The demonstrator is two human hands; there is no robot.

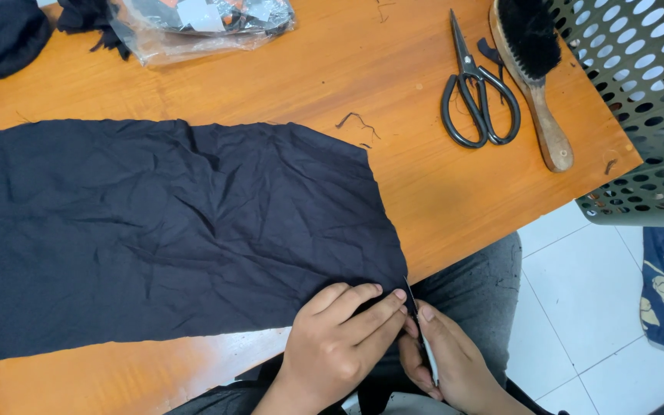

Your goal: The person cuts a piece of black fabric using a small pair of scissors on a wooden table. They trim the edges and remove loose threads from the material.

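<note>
A wrinkled sheet of dark navy fabric [163, 230] lies flat across the orange wooden table [424, 169], its lower right corner at the table's near edge, where both hands work on it. The left hand [340, 342] presses that corner down with its fingers curved and spread flat on the cloth, gripping nothing. The right hand [443, 361] pinches a thin blade-like tool [422, 338] between thumb and fingers, its tip touching the fabric edge just beside the left fingertips. With the tip that near, a slip could likely nick a finger or snag the cloth, and the overhanging corner could shift if the pressing hand eases. Well apart, at the far right, lie black scissors [476, 96], a wooden-handled brush [536, 69] and a green perforated basket [639, 107]; a clear plastic bag [201, 23] sits at the far edge. Nothing blocks the hands.
</note>
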